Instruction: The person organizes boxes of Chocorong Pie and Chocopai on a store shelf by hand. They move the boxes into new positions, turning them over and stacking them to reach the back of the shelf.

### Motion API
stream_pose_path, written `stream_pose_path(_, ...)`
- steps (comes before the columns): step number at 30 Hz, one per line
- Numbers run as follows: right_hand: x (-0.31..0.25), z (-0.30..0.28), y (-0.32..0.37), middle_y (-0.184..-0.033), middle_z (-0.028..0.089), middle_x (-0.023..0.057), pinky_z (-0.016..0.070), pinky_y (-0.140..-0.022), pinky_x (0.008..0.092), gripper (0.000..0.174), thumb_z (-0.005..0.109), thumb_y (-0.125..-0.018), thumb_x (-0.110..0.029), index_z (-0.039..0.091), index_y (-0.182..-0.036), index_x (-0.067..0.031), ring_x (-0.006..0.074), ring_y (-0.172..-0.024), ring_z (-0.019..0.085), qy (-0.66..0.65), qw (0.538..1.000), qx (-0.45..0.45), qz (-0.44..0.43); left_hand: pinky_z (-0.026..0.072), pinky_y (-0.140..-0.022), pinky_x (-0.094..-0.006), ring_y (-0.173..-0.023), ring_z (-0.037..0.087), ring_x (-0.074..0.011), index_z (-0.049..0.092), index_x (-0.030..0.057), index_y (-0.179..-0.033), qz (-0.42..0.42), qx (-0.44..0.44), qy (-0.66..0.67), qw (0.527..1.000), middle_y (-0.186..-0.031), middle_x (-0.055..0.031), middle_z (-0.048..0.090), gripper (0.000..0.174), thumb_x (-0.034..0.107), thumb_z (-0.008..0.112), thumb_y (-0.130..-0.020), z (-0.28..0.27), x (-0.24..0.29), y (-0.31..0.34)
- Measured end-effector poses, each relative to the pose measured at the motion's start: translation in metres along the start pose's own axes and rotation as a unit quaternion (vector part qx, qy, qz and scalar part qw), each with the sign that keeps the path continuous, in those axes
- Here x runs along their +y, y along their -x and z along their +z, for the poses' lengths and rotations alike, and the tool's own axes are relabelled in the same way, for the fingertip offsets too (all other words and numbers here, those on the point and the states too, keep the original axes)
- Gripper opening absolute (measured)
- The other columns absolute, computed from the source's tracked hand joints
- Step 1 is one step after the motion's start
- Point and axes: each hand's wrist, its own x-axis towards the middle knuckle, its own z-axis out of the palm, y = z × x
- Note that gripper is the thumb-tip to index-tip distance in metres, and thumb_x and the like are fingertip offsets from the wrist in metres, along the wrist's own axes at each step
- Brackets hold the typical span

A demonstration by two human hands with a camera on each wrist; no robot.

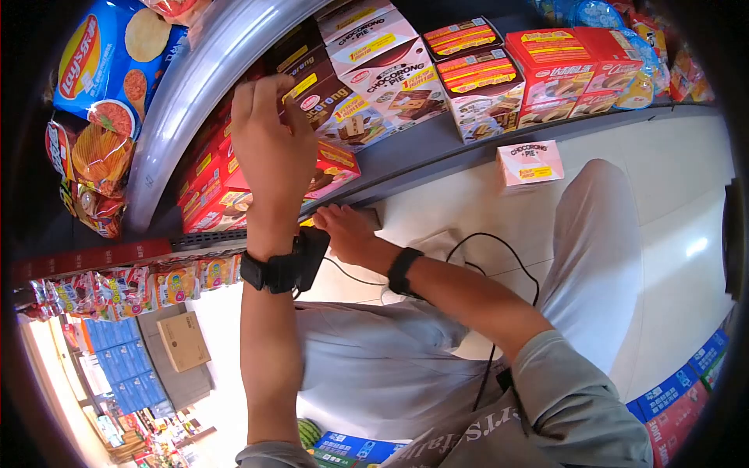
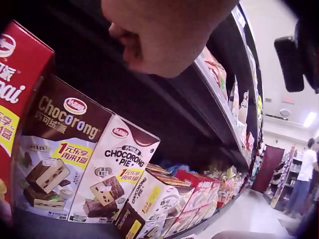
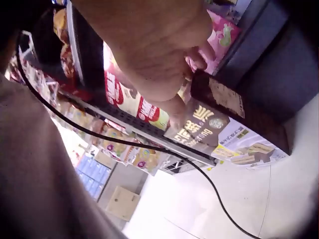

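In the head view my left hand [image 1: 273,148] is raised over the shelf, fingers loosely bent, in front of an upright brown Chocorong box [image 1: 347,117]. The left wrist view has this hand [image 2: 164,35] above and behind the brown box [image 2: 57,154] and the white Chocorong Pie box [image 2: 117,174], with nothing visible in its fingers. Lower down, my right hand [image 1: 347,232] is beside the shelf's bottom edge. Seen from the right wrist, that hand [image 3: 154,55] grips one end of another brown Chocorong box [image 3: 249,119], which is near the floor.
Red boxes [image 1: 214,187] line the shelf [image 1: 406,156] at the left, more snack boxes [image 1: 546,66] at the right. A white Chocorong Pie box [image 1: 530,164] sits on the floor. A curved clear rail [image 1: 175,101] and a black cable [image 1: 507,246] are also near my arms.
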Motion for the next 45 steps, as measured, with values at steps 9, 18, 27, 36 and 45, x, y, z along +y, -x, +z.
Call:
stream_pose_path(9, 0.023, -0.020, 0.015, -0.113, 0.045, 0.0208, 0.0460, -0.091, 0.0403, 0.055, 0.066, -0.066, -0.002, 0.048, -0.117, 0.0063, 0.0353, -0.105, 0.050, -0.052, 0.985, -0.091, 0.135, 0.0454, -0.056, -0.0275, -0.062, 0.060, -0.0148, 0.066, 0.0015, -0.092, -0.112, -0.155, 0.175, 0.966, -0.074, -0.0100, 0.066, 0.009, 0.005, 0.061, -0.085, -0.015, -0.043, 0.021)
stream_pose_path(18, 0.063, -0.229, 0.093, -0.113, 0.051, 0.0199, 0.0406, -0.095, 0.0380, 0.079, 0.084, -0.055, -0.009, 0.044, -0.122, 0.0031, 0.0344, -0.109, 0.051, -0.318, 0.914, 0.086, 0.236, 0.0436, -0.096, -0.0365, -0.114, 0.054, -0.0237, 0.049, 0.0023, -0.128, -0.131, -0.446, 0.431, 0.773, -0.128, -0.0145, 0.053, 0.063, 0.020, 0.077, -0.075, -0.019, -0.035, 0.034)
stream_pose_path(27, 0.034, -0.259, 0.092, -0.118, 0.047, 0.0219, 0.0424, -0.093, 0.0410, 0.076, 0.075, -0.066, 0.003, 0.034, -0.130, -0.0004, 0.0425, -0.110, 0.049, -0.145, 0.951, 0.226, 0.157, 0.0446, -0.096, -0.0352, -0.107, 0.059, -0.0269, 0.046, -0.0022, -0.130, -0.045, -0.424, 0.299, 0.854, -0.119, -0.0167, 0.060, 0.081, 0.001, 0.083, -0.058, 0.018, 0.000, 0.029)
stream_pose_path(36, 0.062, -0.229, 0.099, -0.131, 0.036, 0.0394, 0.0443, -0.094, 0.0465, 0.084, 0.067, -0.077, -0.004, 0.013, -0.140, 0.0107, 0.0508, -0.114, 0.047, -0.068, 0.954, 0.163, 0.243, 0.0470, -0.093, -0.0378, -0.108, 0.060, -0.0342, 0.051, -0.0027, -0.124, 0.015, -0.399, 0.175, 0.900, -0.113, -0.0222, 0.062, 0.077, 0.004, 0.083, -0.054, 0.034, 0.015, 0.021)
stream_pose_path(45, 0.067, -0.229, 0.094, -0.127, 0.044, 0.0361, 0.0546, -0.075, 0.0376, 0.076, 0.069, -0.079, -0.011, 0.023, -0.133, 0.0149, 0.0418, -0.095, 0.063, 0.023, 0.959, 0.165, 0.228, 0.0496, -0.087, -0.0378, -0.100, 0.062, -0.0356, 0.055, -0.0021, -0.117, -0.046, -0.403, 0.191, 0.894, -0.107, -0.0222, 0.063, 0.068, 0.000, 0.080, -0.054, 0.027, 0.021, 0.017)
